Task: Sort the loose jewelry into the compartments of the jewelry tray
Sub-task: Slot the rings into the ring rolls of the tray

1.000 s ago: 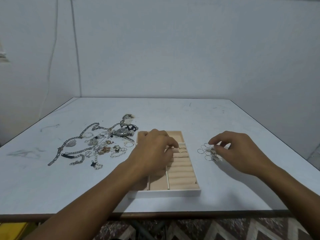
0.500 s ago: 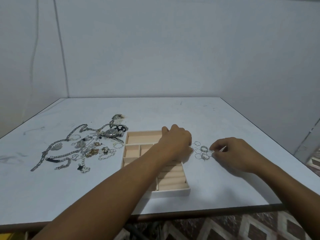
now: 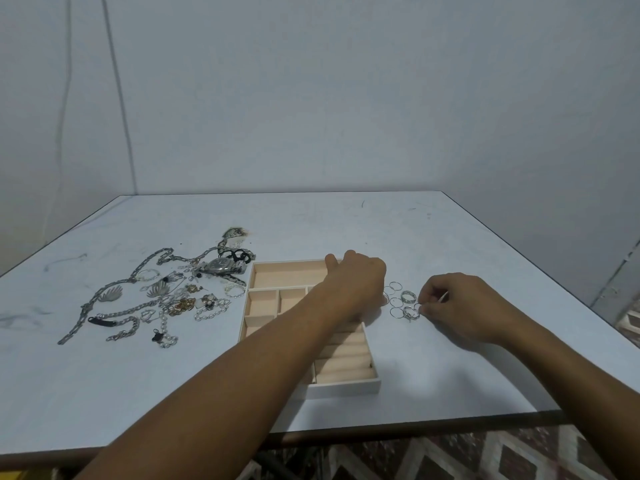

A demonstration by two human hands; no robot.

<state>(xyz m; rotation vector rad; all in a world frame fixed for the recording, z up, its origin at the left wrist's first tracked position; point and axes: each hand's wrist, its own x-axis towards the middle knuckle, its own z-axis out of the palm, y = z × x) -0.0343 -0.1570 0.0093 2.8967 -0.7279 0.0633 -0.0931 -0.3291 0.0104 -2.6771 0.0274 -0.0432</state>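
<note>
1 jewelry tray is taken as ref. point. Its visible compartments are counted: 1 long one at the far end, 2 small ones below it, 1 more at its L side, plus the ring-roll section at the near R; the rest is hidden by the forearm. Nothing is seen in the visible parts. Just R of the tray's far half, approx. 7 thin rings are laid in a loose cluster, touching or nearly so. The step in hand is judged to be ring sorting. The left hand is reached across the tray w/ fingers curled down at the cluster's tray side; tips are hidden, so whether anything is gripped cannot be told. The right hand is set beyond the cluster, R of the tray, and the outermost ring is pinched btwn thumb and forefinger tips. Next, a lift and a carry to the ring rolls are prob. called for, w/ the band slotted upright btwn two rolls. L of the tray, well apart, a tangled pile is left unsorted: 1 watch, 2 shell-shaped pieces, several chains (too tangled for a count).
</note>
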